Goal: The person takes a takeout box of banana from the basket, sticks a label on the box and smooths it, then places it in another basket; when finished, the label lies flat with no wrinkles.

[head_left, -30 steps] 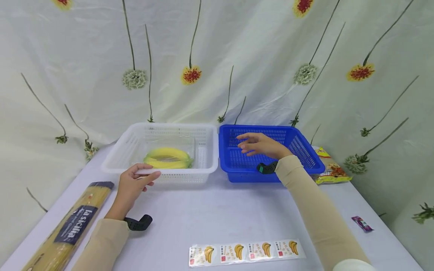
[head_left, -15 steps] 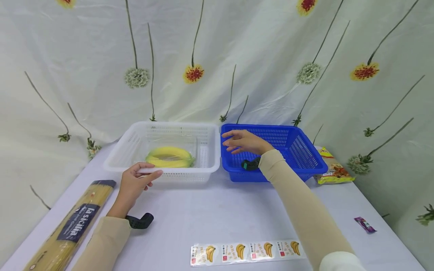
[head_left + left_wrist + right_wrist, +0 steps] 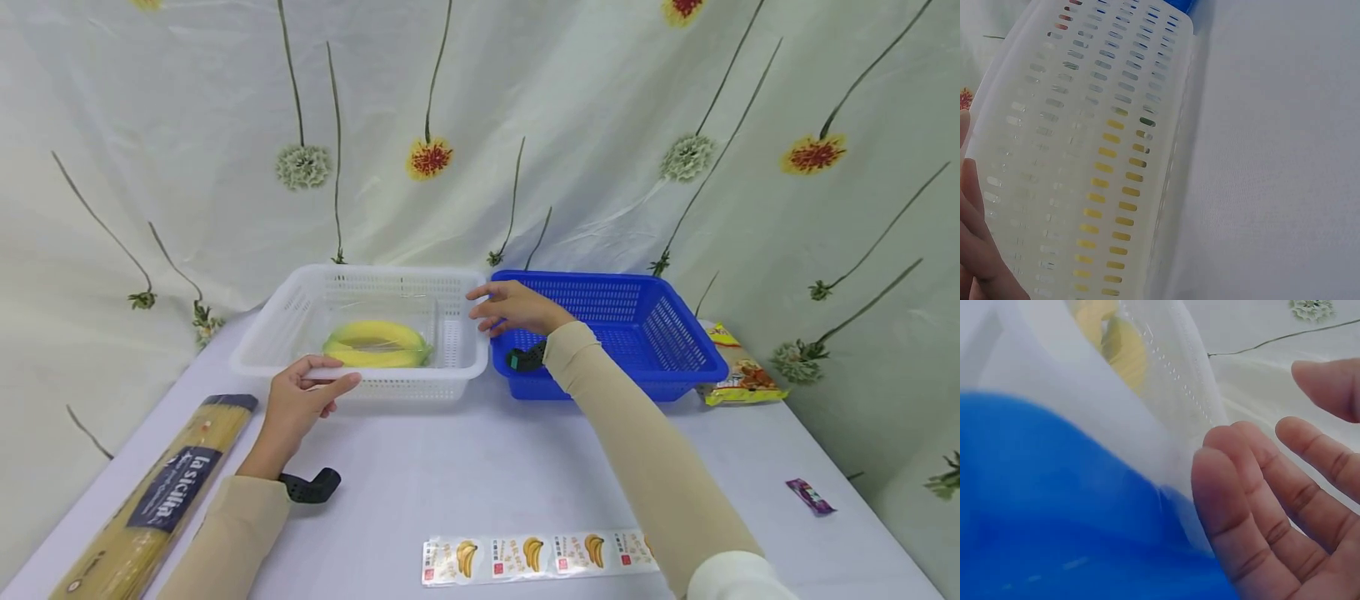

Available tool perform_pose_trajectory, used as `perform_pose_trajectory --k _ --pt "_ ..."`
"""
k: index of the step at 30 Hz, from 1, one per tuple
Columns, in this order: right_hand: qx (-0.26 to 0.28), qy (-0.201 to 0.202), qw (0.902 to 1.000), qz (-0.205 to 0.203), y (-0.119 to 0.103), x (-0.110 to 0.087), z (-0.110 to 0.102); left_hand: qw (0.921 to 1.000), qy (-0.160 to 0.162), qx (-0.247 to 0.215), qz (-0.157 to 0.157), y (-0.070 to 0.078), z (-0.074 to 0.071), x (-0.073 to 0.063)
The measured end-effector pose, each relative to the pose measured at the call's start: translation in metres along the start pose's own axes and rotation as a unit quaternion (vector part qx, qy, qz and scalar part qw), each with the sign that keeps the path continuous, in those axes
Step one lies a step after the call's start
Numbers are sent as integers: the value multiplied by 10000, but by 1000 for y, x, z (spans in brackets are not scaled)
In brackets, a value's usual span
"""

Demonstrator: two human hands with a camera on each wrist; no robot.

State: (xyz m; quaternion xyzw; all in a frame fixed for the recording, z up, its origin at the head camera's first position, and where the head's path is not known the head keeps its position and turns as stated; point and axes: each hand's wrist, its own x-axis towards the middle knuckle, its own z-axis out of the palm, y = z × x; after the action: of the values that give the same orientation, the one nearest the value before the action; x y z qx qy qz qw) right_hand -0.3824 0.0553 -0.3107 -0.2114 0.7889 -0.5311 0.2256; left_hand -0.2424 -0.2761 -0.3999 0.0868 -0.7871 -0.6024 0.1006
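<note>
Right hand (image 3: pixel 1291 512), fingers loosely extended, thumb apart, before white basket (image 3: pixel 1085 381); contact cannot be determined. Lower left: blue basket (image 3: pixel 1054 462), blurred. Upper centre: yellow bananas (image 3: pixel 1126 355), partly visible inside white basket. Background: pale cloth (image 3: pixel 1260 381) printed with flower (image 3: pixel 1312 309).

Your head camera looks forward and down; your nearer wrist views share the white perforated plastic basket (image 3: pixel 408 376), upper left

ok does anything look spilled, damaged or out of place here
Nothing stands out. The bananas lie inside the white basket, the blue basket sits upright beside it, and I see no spill or damage.
</note>
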Motion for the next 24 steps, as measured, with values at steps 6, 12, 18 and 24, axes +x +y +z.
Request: perform_pose_trajectory --k 6,12,18,24 --pt "280 -56 9995 109 -4 9 12 10000 -22 -45 16 -1 1 0" --pt "745 5 9965 365 -13 19 27 10000 -5 7 10 -1 -1 1" --pt "995 2 9922 745 -20 29 41 9999 -23 122 -61 1 0 0" --pt "1272 5 9852 1150 -24 39 54 9999 -15 76 -65 2 1 -1"
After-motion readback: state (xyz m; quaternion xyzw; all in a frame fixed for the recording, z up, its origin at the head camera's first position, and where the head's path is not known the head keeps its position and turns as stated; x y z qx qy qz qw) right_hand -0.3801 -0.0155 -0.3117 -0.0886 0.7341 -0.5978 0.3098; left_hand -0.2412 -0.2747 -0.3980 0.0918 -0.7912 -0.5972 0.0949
